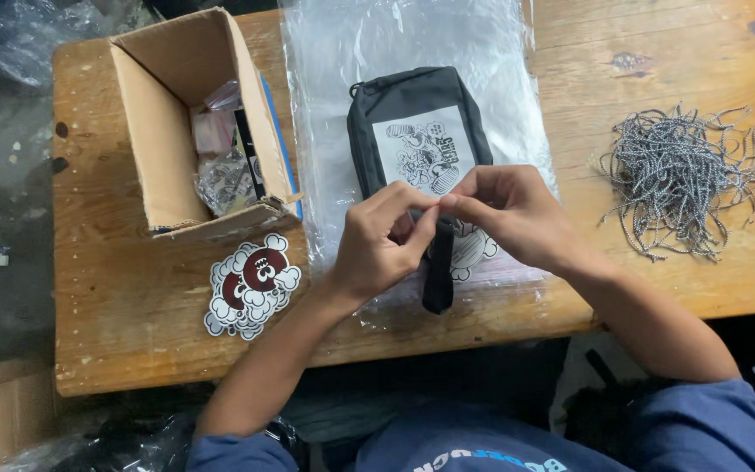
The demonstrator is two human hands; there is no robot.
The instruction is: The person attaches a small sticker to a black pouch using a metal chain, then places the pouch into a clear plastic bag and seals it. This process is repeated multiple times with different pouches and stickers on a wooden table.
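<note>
Both hands (447, 223) pinched just above pouch (417, 131)

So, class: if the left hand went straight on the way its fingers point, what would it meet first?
Probably the right hand: the left hand points right, their fingertips already almost touching above the black fabric pouch.

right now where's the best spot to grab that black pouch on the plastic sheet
Probably the black pouch's far top edge, reached from the cardboard box side. That end lies flat and bare, while the left hand and right hand cover the near end and strap.
</note>
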